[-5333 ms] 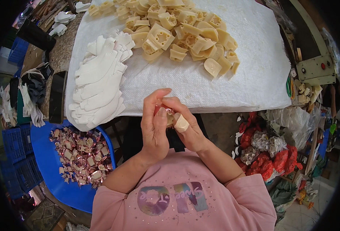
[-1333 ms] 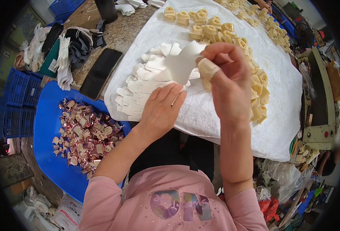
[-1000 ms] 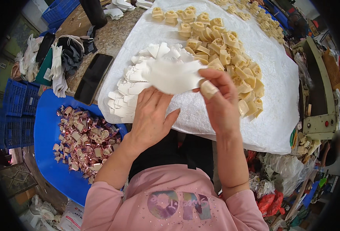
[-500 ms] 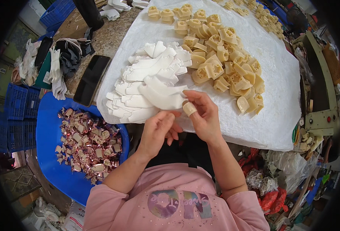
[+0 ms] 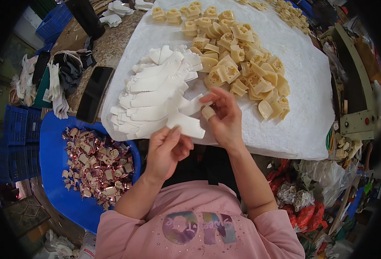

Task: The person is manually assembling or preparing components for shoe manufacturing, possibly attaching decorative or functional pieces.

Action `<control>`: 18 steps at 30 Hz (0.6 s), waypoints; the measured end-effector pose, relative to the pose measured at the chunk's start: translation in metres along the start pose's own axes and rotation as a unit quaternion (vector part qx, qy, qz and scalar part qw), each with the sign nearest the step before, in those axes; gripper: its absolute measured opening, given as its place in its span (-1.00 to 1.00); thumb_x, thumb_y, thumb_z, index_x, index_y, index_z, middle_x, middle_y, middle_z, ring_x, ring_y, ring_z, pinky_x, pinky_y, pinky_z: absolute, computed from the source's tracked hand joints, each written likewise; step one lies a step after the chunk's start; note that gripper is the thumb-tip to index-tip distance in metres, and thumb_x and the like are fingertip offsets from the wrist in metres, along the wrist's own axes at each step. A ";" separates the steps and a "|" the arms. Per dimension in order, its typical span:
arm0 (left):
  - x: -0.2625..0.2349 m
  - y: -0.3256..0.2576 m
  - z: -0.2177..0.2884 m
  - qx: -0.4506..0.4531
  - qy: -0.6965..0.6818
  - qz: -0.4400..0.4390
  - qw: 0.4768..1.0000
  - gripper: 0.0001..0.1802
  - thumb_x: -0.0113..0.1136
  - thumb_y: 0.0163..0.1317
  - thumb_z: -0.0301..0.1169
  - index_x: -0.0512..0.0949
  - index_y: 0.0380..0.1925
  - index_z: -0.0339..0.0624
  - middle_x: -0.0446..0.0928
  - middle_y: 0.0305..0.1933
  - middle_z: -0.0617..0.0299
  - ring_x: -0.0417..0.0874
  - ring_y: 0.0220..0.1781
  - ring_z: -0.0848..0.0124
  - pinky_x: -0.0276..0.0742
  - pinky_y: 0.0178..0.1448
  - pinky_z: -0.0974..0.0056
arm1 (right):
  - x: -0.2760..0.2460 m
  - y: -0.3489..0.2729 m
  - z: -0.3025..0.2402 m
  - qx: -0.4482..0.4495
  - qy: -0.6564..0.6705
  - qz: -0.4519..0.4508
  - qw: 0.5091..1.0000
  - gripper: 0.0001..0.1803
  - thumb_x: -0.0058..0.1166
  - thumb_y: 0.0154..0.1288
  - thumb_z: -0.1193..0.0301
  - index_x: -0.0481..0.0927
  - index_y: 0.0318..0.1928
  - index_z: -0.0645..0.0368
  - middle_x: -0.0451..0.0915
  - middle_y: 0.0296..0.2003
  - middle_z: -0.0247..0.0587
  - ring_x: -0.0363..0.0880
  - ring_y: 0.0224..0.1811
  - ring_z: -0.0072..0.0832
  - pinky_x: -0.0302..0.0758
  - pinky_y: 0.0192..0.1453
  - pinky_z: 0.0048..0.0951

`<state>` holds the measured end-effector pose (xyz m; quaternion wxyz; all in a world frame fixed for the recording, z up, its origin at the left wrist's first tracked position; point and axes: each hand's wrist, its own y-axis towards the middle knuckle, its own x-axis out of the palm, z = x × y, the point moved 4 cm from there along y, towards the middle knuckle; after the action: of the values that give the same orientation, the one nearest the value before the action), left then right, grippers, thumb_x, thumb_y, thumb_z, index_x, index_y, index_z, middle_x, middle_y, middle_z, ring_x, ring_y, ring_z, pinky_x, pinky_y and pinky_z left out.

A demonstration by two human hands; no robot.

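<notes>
Many white cut-out pieces, slim and curved with notched edges, overlapped in a heap on the left part of the white woven sheet spread over the bench. Held piece, white as well, sits above the lower right end of that heap, by the sheet's near edge; two limbs visible, and whether this is one folded piece or two crossed ones, cannot tell. Left hand just off the near edge, thumb on top, fingers narrowed on the lower limb. Right hand farther right, over the edge, fingertips pinching the tip of the upper limb; tan wrap on the thumb. Cream moulded parts, hollow, with small holes, piled across the middle of the sheet toward its far edge, just beside the white heap; hands apart from them. Phone, screen dark, flat at the left edge of the bench; black cylinder beyond it. Below the near left corner, a blue tub with metallic pink and beige bits. Right of the sheet, a pale green machine with a red button; lower down, red plastic bags.
</notes>
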<state>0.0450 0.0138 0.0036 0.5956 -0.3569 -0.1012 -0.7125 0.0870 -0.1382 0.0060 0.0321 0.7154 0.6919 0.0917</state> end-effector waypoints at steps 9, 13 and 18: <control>-0.003 -0.008 0.044 0.194 0.036 -0.067 0.978 -0.70 -0.19 0.41 -0.29 0.44 -0.32 -0.30 0.46 -0.50 0.14 0.36 -0.66 0.52 0.19 -0.68 0.49 | -0.022 0.003 -0.014 -0.013 -0.275 -0.027 0.961 -0.47 -0.01 -0.09 0.73 0.45 0.00 0.19 0.56 -0.32 -0.22 0.49 -0.27 -0.37 0.45 -0.18 -0.45; -0.005 0.002 0.030 0.146 0.022 0.035 0.988 -0.76 -0.14 0.39 -0.37 0.42 -0.15 -0.34 0.48 -0.43 0.14 0.36 -0.65 0.57 0.19 -0.70 0.53 | -0.025 -0.006 -0.023 -0.095 -0.431 -0.037 0.896 -0.53 -0.05 -0.12 0.71 0.50 -0.09 0.18 0.56 -0.30 -0.27 0.42 -0.18 -0.26 0.37 -0.07 -0.31; 0.012 0.005 0.013 0.118 0.031 -0.003 0.993 -0.61 -0.06 0.31 -0.51 0.26 0.13 -0.34 0.48 -0.43 0.14 0.39 -0.65 0.56 0.28 -0.72 0.53 | -0.042 -0.016 -0.020 -0.109 -0.413 0.007 0.904 -0.66 0.02 -0.06 0.68 0.51 -0.18 0.18 0.55 -0.29 -0.23 0.42 -0.20 -0.26 0.38 -0.06 -0.32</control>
<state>0.0544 0.0106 0.0195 0.6345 -0.2615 -0.1664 -0.7081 0.0671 -0.1812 0.0191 0.3915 0.6865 0.5972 -0.1369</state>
